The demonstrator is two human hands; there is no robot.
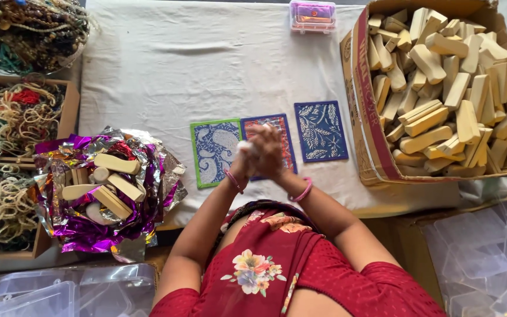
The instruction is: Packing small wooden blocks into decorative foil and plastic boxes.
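My left hand (249, 158) and my right hand (270, 154) are pressed together above the white cloth (165, 64), closed around a small white thing (246, 147) that is mostly hidden. Each wrist wears a pink bangle. Under the hands lie three printed mats: a green-edged blue one (213, 154), a red-edged blue one (281, 130) partly covered by my hands, and a dark blue leaf-patterned one (320, 131).
A cardboard box (366, 117) full of wooden blocks stands at the right. Crumpled purple foil (83, 229) with several wooden blocks sits at the left. Trays of beads and bangles (13, 117) line the left edge. A small pink plastic box (312, 15) is at the back. Clear plastic containers (488, 258) are below.
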